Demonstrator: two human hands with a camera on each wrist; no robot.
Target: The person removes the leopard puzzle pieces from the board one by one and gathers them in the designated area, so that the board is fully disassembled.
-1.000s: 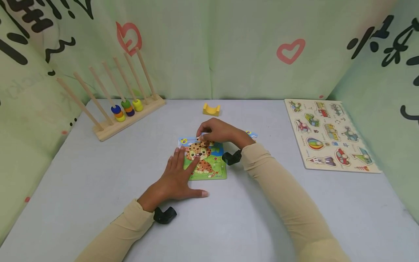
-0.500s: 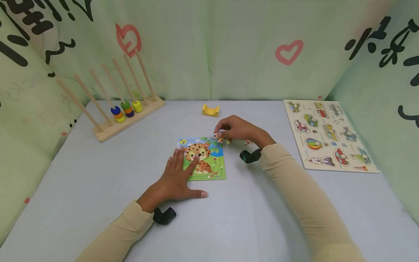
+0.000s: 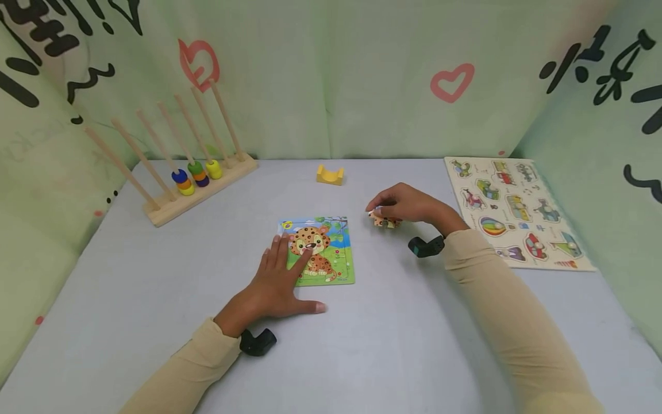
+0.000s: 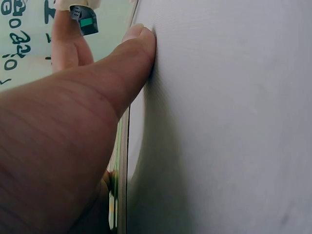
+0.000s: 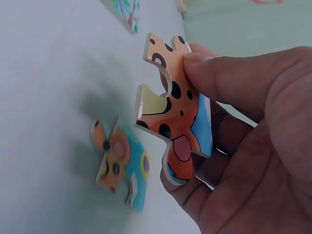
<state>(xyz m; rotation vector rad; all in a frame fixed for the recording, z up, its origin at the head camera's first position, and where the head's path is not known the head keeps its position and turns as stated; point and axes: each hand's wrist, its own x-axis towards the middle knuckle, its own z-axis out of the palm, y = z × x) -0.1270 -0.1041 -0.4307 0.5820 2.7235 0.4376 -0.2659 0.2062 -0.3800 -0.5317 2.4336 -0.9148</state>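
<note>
In the right wrist view, the right hand (image 5: 273,146) pinches a spotted puzzle piece (image 5: 185,107) with its fingers, the thumb lying on the printed face. The puzzle piece is tilted up and held clear of the worktop (image 5: 39,122). Beneath it lies a second piece (image 5: 124,163), blurred, orange with dark spots and blue along one side. A corner of the puzzle board (image 5: 127,12) shows at the top.

In the left wrist view, the thumb and the base of the left hand (image 4: 68,131) fill much of the left side. The thumb is stretched out, its tip at the worktop with a shadow below. The thin edge of the puzzle board runs just beside the hand.

In the head view, the left hand lies with straight fingers over the left part of the puzzle board, which shows a sitting leopard; the thumb points away below the board's near edge. The right hand, with the puzzle piece, is to the right of the board, apart from it. Further back stand a yellow block (image 3: 330,179) with a curved hollow and, at the left, a wooden stand (image 3: 222,177) with rods and colored rings (image 3: 183,181). A picture board (image 3: 517,221) lies at the right.
</note>
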